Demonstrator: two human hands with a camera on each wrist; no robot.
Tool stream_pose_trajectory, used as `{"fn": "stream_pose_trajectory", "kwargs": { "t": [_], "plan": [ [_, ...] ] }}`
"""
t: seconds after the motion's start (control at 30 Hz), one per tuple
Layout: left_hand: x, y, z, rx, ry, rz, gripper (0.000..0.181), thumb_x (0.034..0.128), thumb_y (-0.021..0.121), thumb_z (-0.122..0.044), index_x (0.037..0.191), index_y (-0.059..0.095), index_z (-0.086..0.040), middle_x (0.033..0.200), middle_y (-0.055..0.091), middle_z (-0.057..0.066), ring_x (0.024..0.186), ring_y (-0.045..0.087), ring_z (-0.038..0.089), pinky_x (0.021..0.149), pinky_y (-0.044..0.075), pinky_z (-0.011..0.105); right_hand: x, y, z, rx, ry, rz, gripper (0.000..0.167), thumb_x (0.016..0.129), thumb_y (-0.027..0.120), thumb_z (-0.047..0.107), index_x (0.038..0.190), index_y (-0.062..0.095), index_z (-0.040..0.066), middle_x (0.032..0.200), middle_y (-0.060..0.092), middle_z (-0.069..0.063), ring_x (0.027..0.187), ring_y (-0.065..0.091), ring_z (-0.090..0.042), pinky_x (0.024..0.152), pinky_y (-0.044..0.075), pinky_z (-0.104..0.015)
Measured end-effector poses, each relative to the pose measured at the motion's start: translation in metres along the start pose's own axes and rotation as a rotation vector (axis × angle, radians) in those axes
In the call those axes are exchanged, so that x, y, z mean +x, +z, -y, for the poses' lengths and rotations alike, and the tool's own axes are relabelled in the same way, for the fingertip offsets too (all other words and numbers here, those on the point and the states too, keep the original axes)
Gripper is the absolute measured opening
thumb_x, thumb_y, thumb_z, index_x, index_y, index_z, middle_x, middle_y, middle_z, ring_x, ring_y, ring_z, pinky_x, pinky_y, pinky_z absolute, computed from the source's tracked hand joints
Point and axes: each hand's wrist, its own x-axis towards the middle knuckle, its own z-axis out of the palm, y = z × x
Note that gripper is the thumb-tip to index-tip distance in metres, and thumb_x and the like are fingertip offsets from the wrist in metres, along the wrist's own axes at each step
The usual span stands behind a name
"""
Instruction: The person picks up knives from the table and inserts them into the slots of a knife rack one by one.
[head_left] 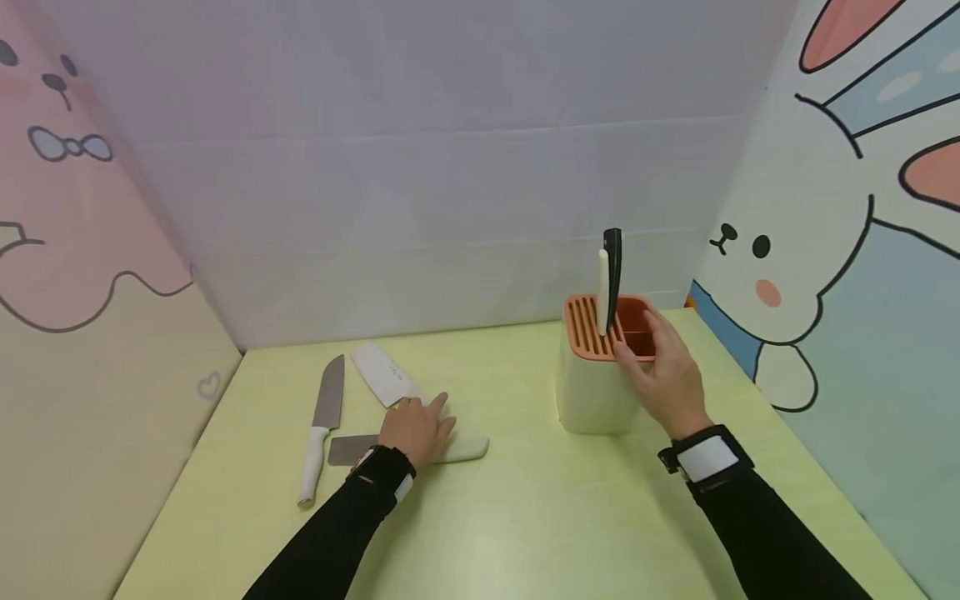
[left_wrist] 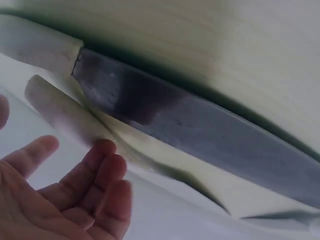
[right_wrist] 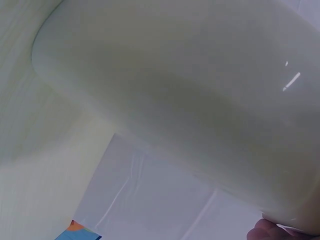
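Note:
My left hand (head_left: 415, 429) reaches over the knives on the left of the table, its fingers at the handle of a broad-bladed cleaver (head_left: 384, 373). In the left wrist view the fingertips meet that pale handle (left_wrist: 62, 105), with the thumb apart from it. Beneath the hand lies a white-handled knife (head_left: 465, 450), its blade pointing left. Farther left rests another white-handled knife (head_left: 327, 396), tip away from me. My right hand (head_left: 667, 379) grips the rim of a cream knife block (head_left: 596, 396) with an orange slotted top; in the right wrist view its fingertips (right_wrist: 272, 231) show at the edge.
A black-handled piece (head_left: 613, 271) and a white-handled one (head_left: 603, 292) stand in the block's slots. Orange open compartments (head_left: 636, 321) lie beside the slots. A plain pale wall (head_left: 412, 208) closes off the back, and cartoon-printed panels (head_left: 810, 333) flank the table (head_left: 525, 517).

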Motion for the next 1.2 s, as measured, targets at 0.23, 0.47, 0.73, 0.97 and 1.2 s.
{"fn": "stream_pose_trajectory", "kwargs": {
  "t": [0.23,0.47,0.73,0.97,1.2],
  "plan": [
    [0.022,0.006,-0.001,-0.092,-0.101,0.114,0.035,0.0878,0.064,-0.041,0.084,0.067,-0.006,0.060,0.057,0.011,0.057,0.059,0.031,0.049,0.047,0.041,-0.001,0.002,0.000,-0.008,-0.006,-0.019,0.064,0.093,0.060,0.037,0.143,0.042,0.000,0.145,0.043,-0.015,0.119,0.051,-0.037,0.089,0.048,-0.055],
    [0.026,0.009,0.000,-0.193,-0.183,0.124,0.032,0.0821,0.070,-0.035,0.087,0.066,-0.004,0.063,0.058,0.009,0.056,0.057,0.024,0.051,0.047,0.038,-0.001,0.003,0.001,-0.002,-0.015,-0.024,0.064,0.093,0.060,0.035,0.143,0.042,0.000,0.145,0.044,-0.016,0.119,0.051,-0.038,0.088,0.048,-0.056],
    [0.026,0.005,0.001,-0.279,-0.235,0.118,0.035,0.0823,0.070,-0.033,0.099,0.070,-0.003,0.074,0.067,0.013,0.062,0.062,0.027,0.058,0.050,0.041,-0.002,0.003,-0.002,-0.009,-0.003,-0.026,0.065,0.093,0.060,0.036,0.144,0.040,0.002,0.141,0.046,-0.017,0.116,0.053,-0.038,0.087,0.048,-0.056],
    [0.026,-0.003,0.005,-0.418,-0.274,0.068,0.041,0.0833,0.072,-0.037,0.107,0.070,-0.004,0.067,0.065,0.007,0.057,0.059,0.022,0.057,0.049,0.037,-0.003,0.004,-0.002,0.005,-0.005,-0.026,0.066,0.093,0.060,0.036,0.145,0.039,0.001,0.141,0.047,-0.017,0.113,0.055,-0.037,0.085,0.049,-0.055],
    [0.024,-0.009,0.010,-0.546,-0.308,-0.017,0.044,0.0812,0.075,-0.039,0.109,0.070,-0.006,0.080,0.068,0.009,0.057,0.055,0.016,0.052,0.043,0.029,-0.003,0.003,-0.002,0.000,-0.010,-0.035,0.066,0.093,0.061,0.035,0.145,0.039,0.001,0.140,0.048,-0.018,0.112,0.055,-0.038,0.084,0.050,-0.056]
  ]
}}
